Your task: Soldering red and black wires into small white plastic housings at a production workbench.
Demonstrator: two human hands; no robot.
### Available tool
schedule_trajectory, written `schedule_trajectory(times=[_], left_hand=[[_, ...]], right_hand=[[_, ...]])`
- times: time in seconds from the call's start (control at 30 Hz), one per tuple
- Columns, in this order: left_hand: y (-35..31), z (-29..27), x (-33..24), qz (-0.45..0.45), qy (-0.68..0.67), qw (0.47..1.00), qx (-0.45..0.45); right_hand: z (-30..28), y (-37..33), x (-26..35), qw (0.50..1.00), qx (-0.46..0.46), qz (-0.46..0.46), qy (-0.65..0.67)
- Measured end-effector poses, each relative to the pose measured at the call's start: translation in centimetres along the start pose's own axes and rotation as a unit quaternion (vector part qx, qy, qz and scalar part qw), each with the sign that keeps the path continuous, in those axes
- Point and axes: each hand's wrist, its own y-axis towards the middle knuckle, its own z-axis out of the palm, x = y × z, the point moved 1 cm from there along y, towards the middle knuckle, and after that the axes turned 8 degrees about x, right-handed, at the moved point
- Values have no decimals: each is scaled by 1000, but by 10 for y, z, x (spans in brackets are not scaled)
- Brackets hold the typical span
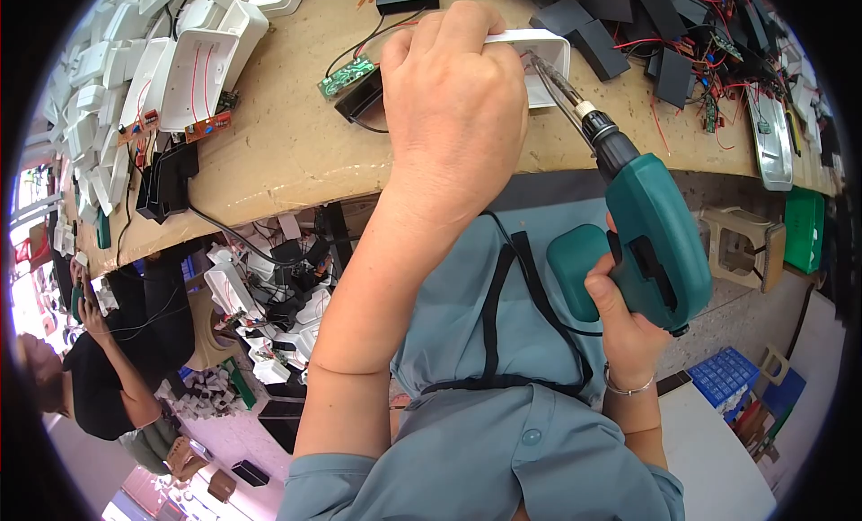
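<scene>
My left hand (456, 108) is closed over a white plastic housing (555, 47) near the table's far side and hides much of it. In my right hand (624, 319) is a green soldering gun (660, 229), gripped by its handle. Its metal tip reaches into the open end of the housing, where a bit of red wire shows. Beside my left hand lies a green circuit board (346, 78) with black and red wires. A black plastic box (362, 97) sits just under it, partly covered by my hand.
White housings (202, 77) with red wires and orange boards are heaped on the left of the table (296, 153). Black boxes (620, 23) and wires pile up at the right, near a metal tray (770, 140). A person (108, 368) works at the lower left.
</scene>
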Motion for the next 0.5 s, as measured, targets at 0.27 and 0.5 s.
schedule_trajectory(times=[0.27,0.5], left_hand=[[-1,-2,0,-5,-4,1000,7],[0,-2,-1,-18,-9,1000,12]], right_hand=[[-8,-6,-7,999,45,-10,-23],[-10,-13,-6,997,71,1,-3]])
